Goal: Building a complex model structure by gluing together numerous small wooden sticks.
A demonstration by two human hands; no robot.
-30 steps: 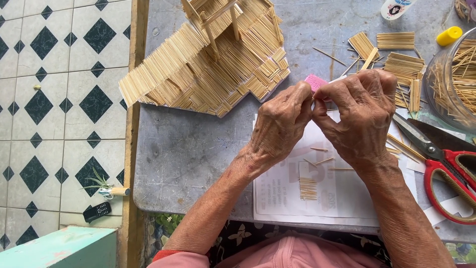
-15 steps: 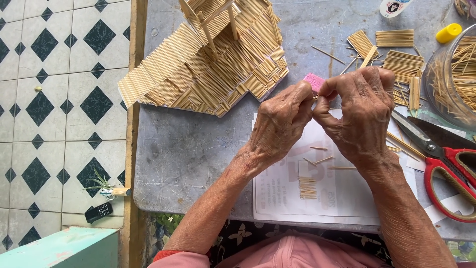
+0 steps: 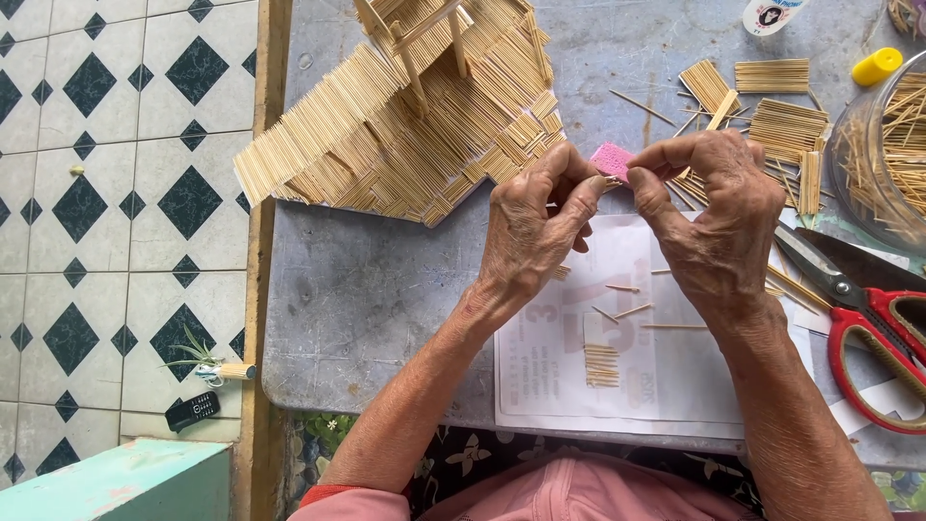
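My left hand (image 3: 533, 228) and my right hand (image 3: 712, 220) meet above a white printed sheet (image 3: 579, 386) on the grey table (image 3: 367, 299). Together their fingertips pinch a small pink block (image 3: 612, 160) and what looks like a thin stick; which hand carries it I cannot tell. A model house of thin wooden sticks (image 3: 405, 116) stands just beyond my left hand. A small glued stick panel (image 3: 601, 365) and loose sticks lie on the sheet below my hands.
Red-handled scissors (image 3: 868, 318) lie at the right. Stick panels (image 3: 772, 106), a clear jar of sticks (image 3: 883, 154), a yellow cap (image 3: 876, 66) and a glue bottle (image 3: 770, 13) sit at the far right. The tiled floor (image 3: 96, 193) holds a small black phone (image 3: 192, 410).
Both hands have shifted slightly left and away from me, still pinched together on the pink block. Nothing else has moved.
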